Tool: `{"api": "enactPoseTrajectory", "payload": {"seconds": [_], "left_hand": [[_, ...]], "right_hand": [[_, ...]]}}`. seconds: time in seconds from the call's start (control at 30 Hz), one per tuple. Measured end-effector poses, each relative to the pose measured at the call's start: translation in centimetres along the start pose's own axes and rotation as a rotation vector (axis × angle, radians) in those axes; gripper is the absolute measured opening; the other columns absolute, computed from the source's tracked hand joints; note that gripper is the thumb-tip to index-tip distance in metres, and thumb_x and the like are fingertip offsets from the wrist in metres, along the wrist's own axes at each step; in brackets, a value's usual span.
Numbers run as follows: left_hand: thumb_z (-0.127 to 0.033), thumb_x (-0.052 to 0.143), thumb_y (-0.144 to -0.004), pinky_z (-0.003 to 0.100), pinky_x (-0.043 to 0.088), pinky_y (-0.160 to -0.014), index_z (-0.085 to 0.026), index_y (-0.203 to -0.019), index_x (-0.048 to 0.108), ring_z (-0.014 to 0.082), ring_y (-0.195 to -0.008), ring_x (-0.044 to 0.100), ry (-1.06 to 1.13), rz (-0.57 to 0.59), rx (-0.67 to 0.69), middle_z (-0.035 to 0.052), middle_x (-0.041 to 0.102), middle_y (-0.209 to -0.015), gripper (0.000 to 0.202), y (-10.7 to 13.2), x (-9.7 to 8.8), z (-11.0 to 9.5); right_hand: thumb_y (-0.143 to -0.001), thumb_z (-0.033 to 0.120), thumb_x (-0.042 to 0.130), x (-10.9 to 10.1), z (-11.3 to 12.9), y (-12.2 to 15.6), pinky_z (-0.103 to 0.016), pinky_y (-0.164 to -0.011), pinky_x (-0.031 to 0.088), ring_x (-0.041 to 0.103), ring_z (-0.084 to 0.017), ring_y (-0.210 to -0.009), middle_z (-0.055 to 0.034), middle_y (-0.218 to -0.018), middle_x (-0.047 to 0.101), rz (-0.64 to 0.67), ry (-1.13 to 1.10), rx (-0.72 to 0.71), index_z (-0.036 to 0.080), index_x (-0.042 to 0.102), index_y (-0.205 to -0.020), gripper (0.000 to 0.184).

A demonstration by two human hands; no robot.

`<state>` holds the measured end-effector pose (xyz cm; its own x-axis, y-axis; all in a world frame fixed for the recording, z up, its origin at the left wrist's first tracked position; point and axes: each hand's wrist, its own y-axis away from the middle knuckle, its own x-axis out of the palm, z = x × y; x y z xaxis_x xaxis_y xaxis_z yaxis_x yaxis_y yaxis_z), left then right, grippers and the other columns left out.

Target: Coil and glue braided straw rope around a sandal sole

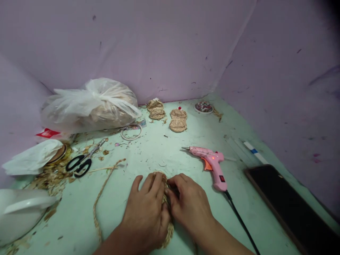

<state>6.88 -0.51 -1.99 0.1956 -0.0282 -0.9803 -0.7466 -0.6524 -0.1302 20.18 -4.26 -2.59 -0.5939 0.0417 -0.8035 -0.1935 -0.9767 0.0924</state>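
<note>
Under my hands at the table's front lies a flat piece of braided straw cord (168,236), mostly covered by my fingers. My left hand (148,209) holds it down from above, with bent fingers along its upper part and the thumb at its right side. At its right edge, my right hand (187,203) pinches the braid between thumb and fingers. A loose braided cord (97,202) curves across the table left of my left hand. To the right of my right hand rests a pink glue gun (209,157), its small light lit orange and its nozzle pointing left.
Two similar braided pieces (178,121) (156,109) lie at the back, near a dish of small beads (203,107). Black-handled scissors (85,160), a tied plastic bag (92,104), a ring (131,131) and a white container (21,214) are left. A phone (289,202) lies right.
</note>
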Motion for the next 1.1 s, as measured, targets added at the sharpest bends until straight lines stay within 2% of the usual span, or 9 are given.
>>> {"api": "enactPoseTrajectory", "payload": {"seconds": [0.13,0.27,0.4,0.5,0.67,0.77,0.83,0.97,1.1], "left_hand": [[-0.021,0.045,-0.074,0.054,0.031,-0.094,-0.013,-0.112,0.060,0.0294,-0.108,0.055,0.010,-0.034,0.010,0.0118,0.063,-0.119,0.041,0.2,0.0,-0.2],[-0.019,0.045,-0.080,0.047,0.034,-0.098,-0.013,-0.113,0.052,0.0241,-0.107,0.054,0.158,-0.291,0.004,0.0120,0.062,-0.112,0.035,0.9,-1.2,1.4],[-0.018,0.048,-0.082,0.042,0.041,-0.091,-0.013,-0.110,0.054,0.0255,-0.104,0.054,0.112,-0.543,-0.185,0.0131,0.060,-0.108,0.029,0.9,-3.2,3.9],[-0.017,0.047,-0.082,0.044,0.041,-0.088,-0.010,-0.105,0.058,0.0277,-0.103,0.053,0.049,-0.490,-0.165,0.0146,0.061,-0.107,0.026,0.6,-3.5,4.4],[-0.022,0.045,-0.082,0.053,0.021,-0.101,-0.015,-0.117,0.058,0.0324,-0.122,0.040,-0.017,-0.178,-0.027,0.0076,0.057,-0.130,0.037,1.0,-1.0,1.6],[-0.021,0.041,-0.084,0.053,0.012,-0.103,-0.013,-0.119,0.056,0.0303,-0.122,0.042,-0.041,-0.105,0.027,0.0095,0.059,-0.127,0.039,1.1,0.3,0.3],[-0.020,0.040,-0.084,0.053,0.012,-0.102,-0.013,-0.116,0.057,0.0294,-0.120,0.044,0.021,-0.076,0.010,0.0105,0.061,-0.123,0.036,1.0,0.3,0.3],[-0.018,0.039,-0.084,0.046,0.028,-0.099,-0.016,-0.093,0.058,0.0252,-0.114,0.047,0.269,-0.215,-0.059,0.0103,0.062,-0.109,0.021,0.4,-1.3,1.7],[-0.020,0.041,-0.085,0.044,0.035,-0.094,-0.015,-0.094,0.055,0.0246,-0.105,0.051,0.231,-0.366,-0.114,0.0116,0.060,-0.105,0.018,0.2,-3.0,2.9]], "right_hand": [[-0.078,0.012,0.055,-0.1,0.1,0.2,-0.030,-0.064,0.040,0.059,-0.022,-0.075,-0.0052,-0.079,0.064,-0.006,0.019,-0.010,0.018,0.063,-0.080,0.010],[-0.080,0.014,0.055,-0.1,0.1,0.2,-0.031,-0.064,0.039,0.059,-0.022,-0.076,-0.0050,-0.081,0.064,0.006,0.005,0.002,0.018,0.062,-0.083,0.009],[-0.079,0.014,0.056,0.0,0.1,0.1,-0.032,-0.065,0.039,0.059,-0.023,-0.078,-0.0050,-0.083,0.064,0.020,0.007,0.014,0.018,0.061,-0.085,0.008],[-0.079,0.014,0.055,0.2,0.0,0.0,-0.032,-0.065,0.039,0.059,-0.023,-0.078,-0.0049,-0.082,0.063,0.025,0.019,0.004,0.018,0.060,-0.085,0.008],[-0.079,0.012,0.053,0.4,-0.1,0.1,-0.032,-0.064,0.040,0.059,-0.023,-0.076,-0.0050,-0.081,0.062,0.007,0.007,-0.016,0.018,0.059,-0.084,0.010],[-0.080,0.013,0.052,0.3,-0.1,0.1,-0.032,-0.064,0.040,0.059,-0.023,-0.076,-0.0056,-0.082,0.063,0.013,0.014,-0.016,0.018,0.060,-0.086,0.011],[-0.080,0.013,0.053,0.1,0.0,0.2,-0.033,-0.065,0.041,0.059,-0.024,-0.078,-0.0063,-0.083,0.063,0.026,0.021,-0.011,0.017,0.060,-0.087,0.012],[-0.079,0.012,0.056,-0.9,0.1,0.3,-0.031,-0.070,0.044,0.059,-0.021,-0.080,-0.0058,-0.087,0.064,0.072,-0.028,-0.037,0.017,0.062,-0.093,0.016],[-0.076,0.009,0.059,-2.3,0.2,0.7,-0.029,-0.074,0.044,0.060,-0.020,-0.088,-0.0055,-0.095,0.066,0.127,-0.031,-0.044,0.017,0.062,-0.102,0.027]]}}
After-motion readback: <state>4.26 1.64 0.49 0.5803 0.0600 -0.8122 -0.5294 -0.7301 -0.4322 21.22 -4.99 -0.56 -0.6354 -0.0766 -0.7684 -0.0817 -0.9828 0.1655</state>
